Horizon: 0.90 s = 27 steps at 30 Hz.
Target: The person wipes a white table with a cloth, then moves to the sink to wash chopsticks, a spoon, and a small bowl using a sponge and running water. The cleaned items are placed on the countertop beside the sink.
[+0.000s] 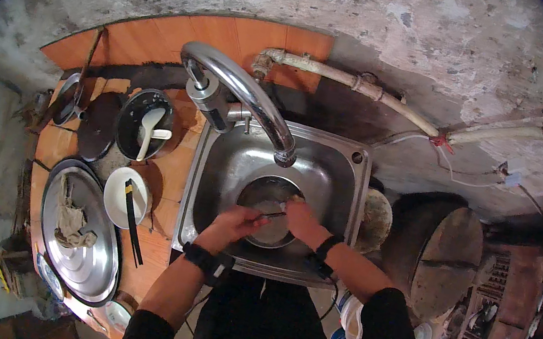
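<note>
Both hands are over a round metal basin [269, 240] standing in the stainless-steel sink [221, 172]. My left hand [234, 224] grips a slim dark utensil [271, 216] that points to the right. Closed around its far end is my right hand [302, 220], which covers most of that end, so the kind of utensil cannot be told. A small pale patch shows by the right fingertips, too small to name. The basin's inside looks greyish. Above it hangs the spout of a chrome faucet [261, 99].
Left of the sink, the tiled counter holds a white bowl [113, 209] with black chopsticks [132, 225] across it, a dark pot [124, 134] with a white rice paddle [148, 132], and a large metal lid [89, 263] bearing a cloth [72, 218]. Rightward stands a wooden lid [449, 264].
</note>
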Each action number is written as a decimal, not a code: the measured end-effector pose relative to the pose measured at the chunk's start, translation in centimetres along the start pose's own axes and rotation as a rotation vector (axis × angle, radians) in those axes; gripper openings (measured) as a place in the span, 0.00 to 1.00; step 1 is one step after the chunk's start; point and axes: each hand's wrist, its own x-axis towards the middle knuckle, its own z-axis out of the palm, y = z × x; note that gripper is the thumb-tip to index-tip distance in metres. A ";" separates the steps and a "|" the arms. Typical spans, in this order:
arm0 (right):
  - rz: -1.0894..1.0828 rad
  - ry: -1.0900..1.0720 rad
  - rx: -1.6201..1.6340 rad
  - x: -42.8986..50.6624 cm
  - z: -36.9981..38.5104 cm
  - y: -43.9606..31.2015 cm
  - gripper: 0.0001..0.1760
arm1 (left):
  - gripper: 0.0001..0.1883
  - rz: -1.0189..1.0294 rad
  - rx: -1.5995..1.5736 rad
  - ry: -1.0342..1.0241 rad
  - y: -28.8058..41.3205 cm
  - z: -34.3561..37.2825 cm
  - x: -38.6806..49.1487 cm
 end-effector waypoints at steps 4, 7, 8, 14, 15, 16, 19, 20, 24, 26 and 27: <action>-0.037 -0.102 0.021 0.5 1.5 -1.4 0.10 | 0.12 -0.316 -0.547 0.312 -0.3 -1.4 -1.2; -0.048 0.053 -0.118 0.9 5.6 -2.3 0.10 | 0.11 -0.205 -0.687 0.241 -1.4 -1.7 -1.4; -0.127 0.120 -0.131 1.3 6.6 -2.2 0.10 | 0.11 -0.209 -0.685 0.262 -1.8 -1.7 -1.6; -0.077 -0.160 0.269 2.0 4.9 -1.0 0.12 | 0.18 0.292 0.370 0.118 -3.9 -2.0 -2.5; -0.134 -0.073 0.329 1.7 3.8 -1.4 0.12 | 0.20 0.326 0.222 0.103 -4.3 -1.8 -1.9; -0.199 0.059 0.400 1.2 2.8 -2.1 0.12 | 0.21 0.335 0.318 0.212 -4.9 -1.5 -1.3; -0.413 0.250 0.587 0.2 1.1 -4.9 0.10 | 0.25 0.458 0.283 0.374 -6.1 -0.8 0.7; -0.487 0.226 0.552 0.3 0.8 -5.3 0.09 | 0.27 0.380 0.029 0.352 -6.2 -0.5 1.3; -0.431 0.189 0.433 1.3 1.1 -4.4 0.11 | 0.29 0.118 0.300 0.458 -5.2 0.2 0.0; -0.270 0.116 0.401 1.9 1.4 -2.9 0.12 | 0.26 0.235 0.397 0.335 -3.7 0.5 -1.0; -0.245 0.117 0.403 2.0 1.5 -2.2 0.13 | 0.24 0.344 0.403 0.294 -2.9 0.6 -1.3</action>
